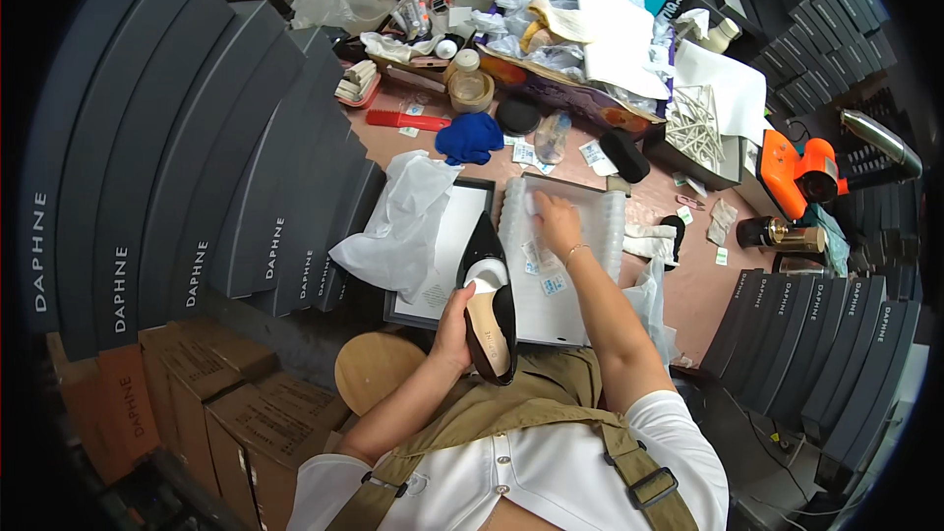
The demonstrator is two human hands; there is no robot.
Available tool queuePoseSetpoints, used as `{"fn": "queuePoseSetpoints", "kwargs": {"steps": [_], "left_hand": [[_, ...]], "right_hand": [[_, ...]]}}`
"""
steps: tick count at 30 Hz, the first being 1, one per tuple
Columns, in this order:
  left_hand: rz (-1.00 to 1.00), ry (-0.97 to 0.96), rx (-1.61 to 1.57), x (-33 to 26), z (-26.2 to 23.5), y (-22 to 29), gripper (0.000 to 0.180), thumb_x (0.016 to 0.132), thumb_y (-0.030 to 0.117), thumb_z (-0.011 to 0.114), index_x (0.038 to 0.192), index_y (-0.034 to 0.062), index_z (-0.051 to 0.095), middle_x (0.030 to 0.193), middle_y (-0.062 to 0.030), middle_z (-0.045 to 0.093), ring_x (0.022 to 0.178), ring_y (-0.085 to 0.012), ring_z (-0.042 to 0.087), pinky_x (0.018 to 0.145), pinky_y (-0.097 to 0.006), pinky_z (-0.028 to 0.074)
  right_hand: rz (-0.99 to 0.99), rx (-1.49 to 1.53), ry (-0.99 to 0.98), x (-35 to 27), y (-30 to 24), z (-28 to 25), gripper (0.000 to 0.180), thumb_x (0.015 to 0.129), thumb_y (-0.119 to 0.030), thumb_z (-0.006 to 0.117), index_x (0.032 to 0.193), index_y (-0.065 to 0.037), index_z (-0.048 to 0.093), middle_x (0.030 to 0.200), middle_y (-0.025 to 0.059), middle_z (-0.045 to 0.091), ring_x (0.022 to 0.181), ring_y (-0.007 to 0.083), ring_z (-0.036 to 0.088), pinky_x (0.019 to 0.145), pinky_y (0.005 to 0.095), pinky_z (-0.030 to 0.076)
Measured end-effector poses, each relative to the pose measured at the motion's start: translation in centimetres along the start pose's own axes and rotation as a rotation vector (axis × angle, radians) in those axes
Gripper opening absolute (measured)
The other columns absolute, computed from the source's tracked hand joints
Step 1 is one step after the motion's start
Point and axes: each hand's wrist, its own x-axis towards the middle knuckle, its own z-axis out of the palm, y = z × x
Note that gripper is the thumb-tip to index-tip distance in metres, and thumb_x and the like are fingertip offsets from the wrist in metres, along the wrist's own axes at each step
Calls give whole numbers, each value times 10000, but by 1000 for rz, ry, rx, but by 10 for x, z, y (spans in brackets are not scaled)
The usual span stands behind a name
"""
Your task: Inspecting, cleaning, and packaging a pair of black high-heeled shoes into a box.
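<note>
Fingers of the left hand [453,331] are wrapped around the side of a black shoe [504,320], held heel-inward where a printed lid [457,226] meets a lidless shoe box [580,194]. The right hand [558,224] is extended into that box; whether anything is gripped by it cannot be told. Small lettering is seen on the insole [487,329], blue-printed labels [532,258] inside the box. On the left the box is hemmed in by the lid; on the right, some bare pink counter [695,287] is found beyond a white cloth [644,240]. Both sides are walled by stacked dark boxes [162,177], pale-lettered
</note>
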Motion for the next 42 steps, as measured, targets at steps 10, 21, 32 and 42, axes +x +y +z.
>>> {"fn": "queuePoseSetpoints", "kwargs": {"steps": [10, 21, 32, 42], "left_hand": [[395, -53, 110, -20, 32, -10, 475, 970, 364, 527, 1298, 73, 343, 1200, -105, 487, 1078, -190, 524, 897, -332, 471], [222, -218, 288, -25, 34, -15, 349, 980, 249, 491, 1268, 88, 377, 1118, -86, 538, 989, -182, 586, 811, -336, 527], [61, -271, 323, -37, 22, -20, 417, 910, 165, 517, 1281, 54, 362, 1095, -88, 538, 951, -168, 582, 805, -313, 514], [185, -271, 392, -42, 27, -11, 415, 910, 161, 509, 1285, 81, 352, 1083, -82, 548, 952, -162, 587, 794, -306, 522]], "right_hand": [[-122, 669, 34, -129, -124, -95, 265, 791, -193, 720, 950, -34, 580, 710, 147, 647, 649, 328, 648, 569, 376, 500], [-162, 350, 470, -136, -99, -94, 832, 686, -222, 812, 1373, -56, 372, 1118, 224, 573, 1042, 348, 579, 854, 357, 478], [-198, 692, 93, -152, -76, -102, 1088, 674, -211, 841, 1496, -41, 148, 1156, 279, 581, 1012, 343, 616, 864, 354, 475], [-115, 585, 103, -139, -102, -103, 1047, 685, -165, 804, 1471, 33, 142, 1105, 289, 569, 1015, 416, 585, 872, 391, 470]]}}
